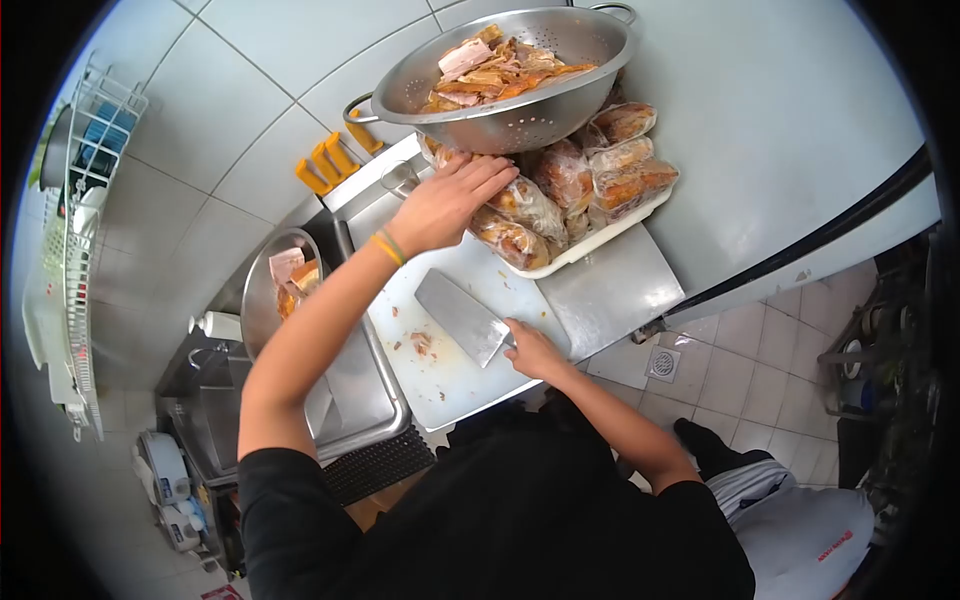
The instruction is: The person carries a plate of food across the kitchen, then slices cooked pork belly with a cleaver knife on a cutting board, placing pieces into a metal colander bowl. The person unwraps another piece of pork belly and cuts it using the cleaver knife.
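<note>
The fingers of your right hand [535, 350] are closed around the handle of a cleaver [458, 312], its broad blade flat over the white cutting board [440, 385] on the steel counter [620, 290]. Your left hand [455, 200] lies on the plastic-wrapped meat packs [528, 208], fingers extended rather than gripping; its thumb is hidden. Those packs fill a white tray [567, 260] just beyond the cleaver. Beside your blade are meat scraps [420, 345]. Above the packs, a steel colander [530, 132] holds cut meat pieces [480, 65]; past your left forearm, more meat sits in a metal bowl [260, 300].
</note>
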`<act>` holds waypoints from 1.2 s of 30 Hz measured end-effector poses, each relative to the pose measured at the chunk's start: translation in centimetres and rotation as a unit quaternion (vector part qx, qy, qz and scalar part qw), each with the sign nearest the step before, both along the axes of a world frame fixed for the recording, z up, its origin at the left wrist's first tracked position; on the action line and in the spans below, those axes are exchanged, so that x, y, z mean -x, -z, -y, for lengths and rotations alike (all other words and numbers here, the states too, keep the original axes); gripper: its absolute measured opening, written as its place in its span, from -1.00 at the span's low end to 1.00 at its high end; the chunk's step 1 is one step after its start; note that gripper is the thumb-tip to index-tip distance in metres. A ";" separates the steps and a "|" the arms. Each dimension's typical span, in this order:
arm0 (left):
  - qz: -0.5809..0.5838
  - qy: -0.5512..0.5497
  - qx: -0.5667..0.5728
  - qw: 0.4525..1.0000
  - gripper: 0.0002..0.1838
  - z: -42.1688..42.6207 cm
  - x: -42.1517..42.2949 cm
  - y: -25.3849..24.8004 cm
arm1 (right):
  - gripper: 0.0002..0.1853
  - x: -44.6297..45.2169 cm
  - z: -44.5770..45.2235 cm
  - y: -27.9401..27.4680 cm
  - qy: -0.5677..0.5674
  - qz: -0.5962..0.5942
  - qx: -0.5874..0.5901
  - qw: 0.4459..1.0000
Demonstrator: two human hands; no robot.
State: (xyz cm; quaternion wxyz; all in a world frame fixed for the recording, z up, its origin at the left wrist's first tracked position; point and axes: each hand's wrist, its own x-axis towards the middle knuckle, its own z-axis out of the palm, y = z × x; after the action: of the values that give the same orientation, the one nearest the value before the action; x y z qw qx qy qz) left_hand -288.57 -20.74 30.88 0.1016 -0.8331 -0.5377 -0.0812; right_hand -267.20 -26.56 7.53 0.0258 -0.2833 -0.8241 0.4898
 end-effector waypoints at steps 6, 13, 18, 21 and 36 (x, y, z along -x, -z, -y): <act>-0.107 0.006 0.042 0.993 -0.44 -2.9 -0.5 0.2 | -0.37 -0.7 0.0 2.3 0.030 -0.067 0.015 0.997; -0.197 0.037 0.103 0.974 -0.40 -4.1 -1.0 -1.0 | -0.48 -1.3 0.0 1.8 0.065 -0.121 0.069 0.988; -0.145 0.045 0.123 0.981 -0.28 -3.7 -4.4 -2.1 | -0.49 -0.8 -0.1 2.1 0.086 -0.113 0.066 0.988; 0.022 0.011 0.110 0.994 -0.21 -6.0 -10.4 -1.0 | -0.50 -0.6 0.1 2.1 0.076 -0.089 0.016 0.993; 0.057 -0.227 0.194 0.953 -0.44 -17.3 -16.8 5.3 | -0.55 -1.1 0.5 2.8 0.109 -0.122 0.053 0.985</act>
State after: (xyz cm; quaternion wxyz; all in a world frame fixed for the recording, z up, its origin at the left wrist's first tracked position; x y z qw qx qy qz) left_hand -271.77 -3.48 25.54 -0.0776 -0.6868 -0.7227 0.0025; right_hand -266.10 -27.02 4.75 0.1644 -0.3105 -0.7517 0.5581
